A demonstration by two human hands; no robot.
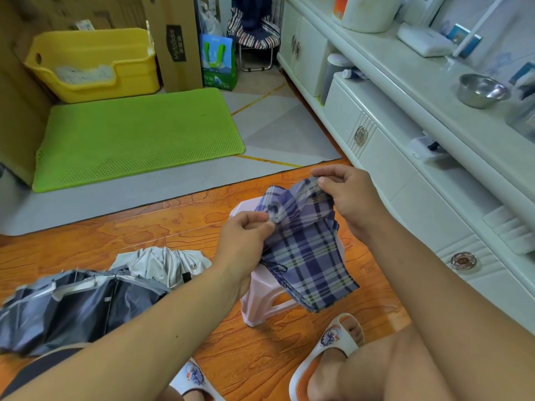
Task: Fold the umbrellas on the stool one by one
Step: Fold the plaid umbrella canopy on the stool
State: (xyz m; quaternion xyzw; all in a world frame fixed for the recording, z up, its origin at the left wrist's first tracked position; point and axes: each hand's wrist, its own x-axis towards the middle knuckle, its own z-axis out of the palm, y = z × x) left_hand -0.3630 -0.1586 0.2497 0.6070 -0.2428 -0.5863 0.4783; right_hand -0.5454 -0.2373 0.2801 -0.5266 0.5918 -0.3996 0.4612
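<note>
My left hand [246, 235] pinches a fold of the plaid umbrella [307, 250] and my right hand [344, 192] pinches its top edge; both grips are narrow, on cloth, with the umbrella held over the pink stool [260, 302]. A grey umbrella [86, 302] lies open on the wood floor [144, 233] to my left. The tall carton [173, 41] behind the green mat [136, 134] reads "Myfoodie".
</note>
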